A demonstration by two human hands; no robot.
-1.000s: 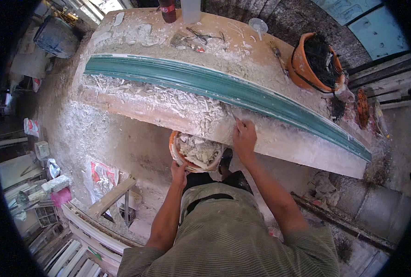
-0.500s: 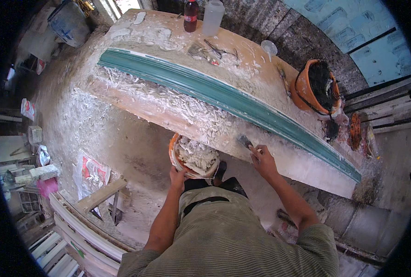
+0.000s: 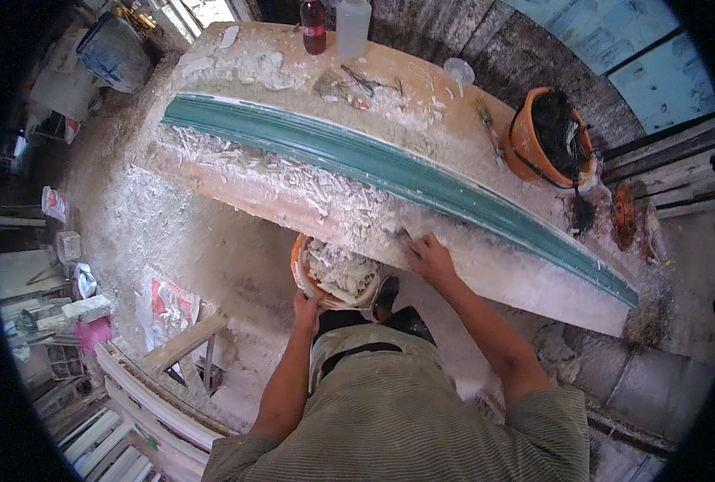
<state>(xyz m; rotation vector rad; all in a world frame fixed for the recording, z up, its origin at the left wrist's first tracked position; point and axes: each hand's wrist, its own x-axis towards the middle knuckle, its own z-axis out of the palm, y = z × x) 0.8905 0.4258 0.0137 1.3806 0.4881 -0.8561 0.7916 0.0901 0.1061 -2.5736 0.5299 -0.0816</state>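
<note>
Head view, looking down on a person in a ribbed olive shirt [image 3: 397, 418] at a plaster-caked workbench [image 3: 237, 193]. The left hand [image 3: 307, 305] is cupped under the near rim of an orange bowl [image 3: 297, 261], fingers curled about its edge; the bowl is held just below the bench's front edge and is heaped with white plaster scrapings [image 3: 341, 273]. The right hand [image 3: 431, 257] lies on the bench top just right of the bowl, fingers closed around a small dark scraping tool [image 3: 403, 235] whose tip meets the loose plaster; the exact kind of tool cannot be told. Just beyond the tool, a long green moulding strip [image 3: 389, 169] runs the bench from upper left to lower right, with white plaster chips [image 3: 293, 173] banked along its near side. Farther back, on the bench's right end, stands an orange bucket [image 3: 526, 145] with dark contents. At the far edge stand a dark red bottle [image 3: 313, 24] and a pale translucent bottle [image 3: 352, 26], side by side
</note>
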